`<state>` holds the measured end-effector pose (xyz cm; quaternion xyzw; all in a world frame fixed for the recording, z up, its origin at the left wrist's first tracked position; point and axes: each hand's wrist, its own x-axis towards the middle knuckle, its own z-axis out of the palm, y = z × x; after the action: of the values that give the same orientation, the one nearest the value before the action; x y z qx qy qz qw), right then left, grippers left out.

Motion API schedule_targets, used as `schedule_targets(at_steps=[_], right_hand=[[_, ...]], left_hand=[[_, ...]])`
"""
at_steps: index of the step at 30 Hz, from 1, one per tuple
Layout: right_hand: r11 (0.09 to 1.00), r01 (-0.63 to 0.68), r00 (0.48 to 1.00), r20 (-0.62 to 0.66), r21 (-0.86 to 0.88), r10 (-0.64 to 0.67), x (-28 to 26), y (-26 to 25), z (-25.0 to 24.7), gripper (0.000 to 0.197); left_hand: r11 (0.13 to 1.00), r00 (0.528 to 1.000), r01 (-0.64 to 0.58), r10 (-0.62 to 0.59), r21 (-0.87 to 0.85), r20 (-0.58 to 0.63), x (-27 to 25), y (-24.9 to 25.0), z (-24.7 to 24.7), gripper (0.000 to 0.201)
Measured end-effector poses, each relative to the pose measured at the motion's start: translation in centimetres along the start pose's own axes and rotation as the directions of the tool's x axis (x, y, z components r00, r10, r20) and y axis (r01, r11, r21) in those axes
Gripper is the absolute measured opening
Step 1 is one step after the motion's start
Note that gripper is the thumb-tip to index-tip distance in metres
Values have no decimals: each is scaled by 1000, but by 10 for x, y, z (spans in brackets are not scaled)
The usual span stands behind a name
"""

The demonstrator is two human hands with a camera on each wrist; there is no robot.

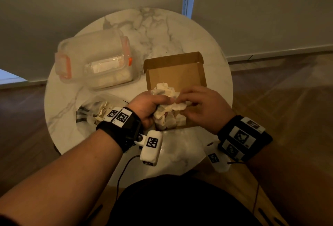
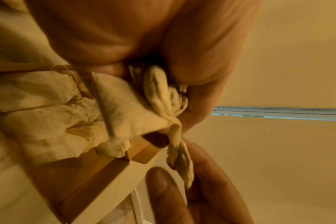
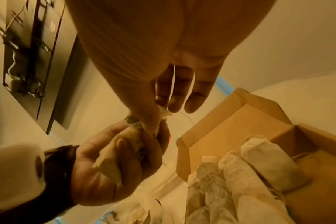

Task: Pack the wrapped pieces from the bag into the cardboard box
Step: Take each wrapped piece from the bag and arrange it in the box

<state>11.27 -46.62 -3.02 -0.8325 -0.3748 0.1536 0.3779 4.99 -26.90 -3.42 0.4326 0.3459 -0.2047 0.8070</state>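
An open brown cardboard box sits on the round marble table, with several pale wrapped pieces lined up in its near half. My left hand hovers over the box's near left corner and grips a bunch of wrapped pieces. My right hand pinches one piece out of that bunch with thumb and forefinger; its other fingers stay straight. The clear bag lies left of the box with more pieces inside.
A clear plastic container with orange clips stands at the back left of the table. Its lid leans on top. The box's flap stands open at the far side. Wooden floor surrounds the table.
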Motion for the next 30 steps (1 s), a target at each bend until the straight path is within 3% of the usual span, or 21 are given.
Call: schedule_targets(at_steps=[4, 8, 12, 16, 18, 20, 24, 27, 30], right_hand=[[967, -141, 980, -108, 213, 166, -2, 4, -4, 11], [838, -331, 925, -25, 433, 378, -7, 18, -12, 11], [768, -410, 854, -89, 491, 513, -10, 36, -15, 10], [693, -473, 763, -139, 545, 631, -13, 49, -21, 10], [713, -494, 753, -166, 497, 637, -13, 55, -22, 11], [774, -530, 778, -165, 346, 606, -13, 63, -18, 9], [829, -558, 830, 7, 29, 558, -7, 66, -1, 7], [836, -529, 837, 72, -144, 542, 3, 67, 20, 17], [809, -544, 821, 57, -224, 568, 12, 72, 37, 24]], left_hand=[[999, 999, -8, 9, 34, -41, 2, -2, -3, 37], [982, 990, -20, 45, 187, -132, 4, -6, -17, 35], [772, 971, -12, 162, 636, -178, 4, -19, -33, 26], [569, 969, 92, 139, 817, -206, 7, -36, -47, 35], [468, 972, 118, 128, 876, -199, 6, -39, -49, 29], [384, 979, 113, 114, 916, -168, 6, -42, -48, 24], [215, 989, 100, 88, 971, -122, 11, -48, -41, 32], [133, 991, 105, 68, 986, -115, 16, -54, -40, 34], [111, 990, 115, 67, 987, -123, 19, -56, -41, 33]])
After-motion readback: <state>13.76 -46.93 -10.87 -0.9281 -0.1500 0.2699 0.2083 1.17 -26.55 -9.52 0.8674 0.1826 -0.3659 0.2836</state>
